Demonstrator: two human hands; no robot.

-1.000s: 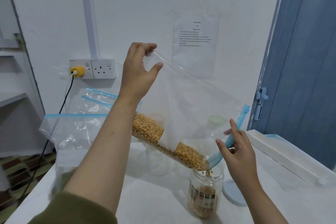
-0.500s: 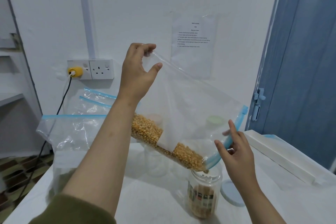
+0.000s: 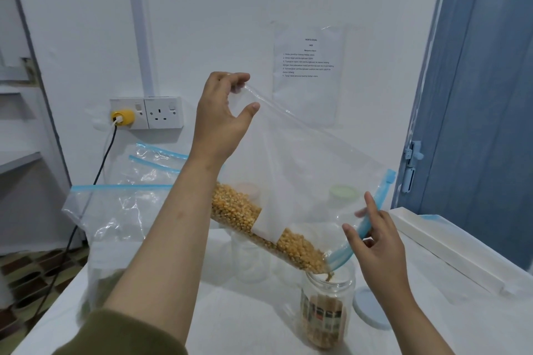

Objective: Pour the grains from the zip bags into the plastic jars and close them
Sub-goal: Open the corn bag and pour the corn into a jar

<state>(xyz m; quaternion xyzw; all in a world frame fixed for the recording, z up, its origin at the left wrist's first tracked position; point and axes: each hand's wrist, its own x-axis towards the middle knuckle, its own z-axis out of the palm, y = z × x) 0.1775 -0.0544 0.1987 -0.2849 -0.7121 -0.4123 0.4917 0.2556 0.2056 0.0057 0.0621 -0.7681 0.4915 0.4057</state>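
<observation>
1. Zip bag (image 3: 302,170), clear with a blue zip strip, is held in the air above the bench (image 3: 245,314). Its long axis runs diagonally: closed corner high at upper left, open mouth low at lower right.
2. Left hand (image 3: 222,121) pinches the raised closed corner of the bag between fingertips and thumb.
3. Right hand (image 3: 375,242) holds the blue zip strip (image 3: 372,210) at the mouth, thumb and fingers curled around it; the strip bows upward to the right.
4. Yellow corn kernels (image 3: 239,210) lie along the bag's lower edge in a band sloping down to the mouth. A white label patch on the bag covers the middle of the band.
5. Mouth of the bag sits just over the open neck of a clear plastic jar (image 3: 326,311), which stands upright on the bench. A few kernels are at the neck; the jar is partly filled and bears a dark printed label.
6. A pale blue lid (image 3: 372,308) lies flat on the bench just right of the jar.
7. Other clear zip bags (image 3: 121,210) stand behind the left forearm, zip strips uppermost.
8. A clear empty jar (image 3: 248,262) shows dimly through the held bag.
</observation>
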